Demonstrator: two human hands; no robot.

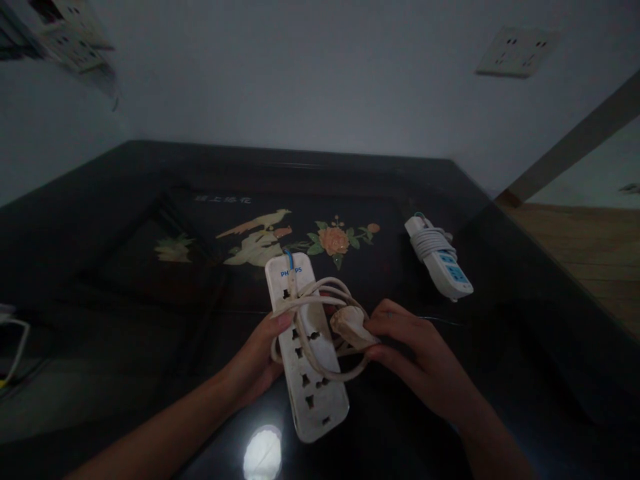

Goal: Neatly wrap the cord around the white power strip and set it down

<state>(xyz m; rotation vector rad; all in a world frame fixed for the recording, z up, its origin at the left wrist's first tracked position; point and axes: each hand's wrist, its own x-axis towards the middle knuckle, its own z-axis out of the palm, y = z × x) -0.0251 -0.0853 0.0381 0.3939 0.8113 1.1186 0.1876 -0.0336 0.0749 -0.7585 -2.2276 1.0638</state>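
Note:
A white power strip (320, 397) with blue lettering at its top is tilted in front of me above the dark table. My left hand (257, 357) grips its left side, with the thumb pressing the cord (320, 300) against its face. Loose loops of that off-white cord lie across the sockets and stick out to the right. Between the thumb and fingers of my right hand (407, 343) is the plug (350, 325), held just right of the strip. My left fingers are partly hidden behind the strip.
A second power strip (453, 277), wrapped in its own grey cord, lies on the dark glossy table (150, 167) to the right. Wall sockets (517, 52) are at upper right and upper left. A white cable (21, 347) shows at far left.

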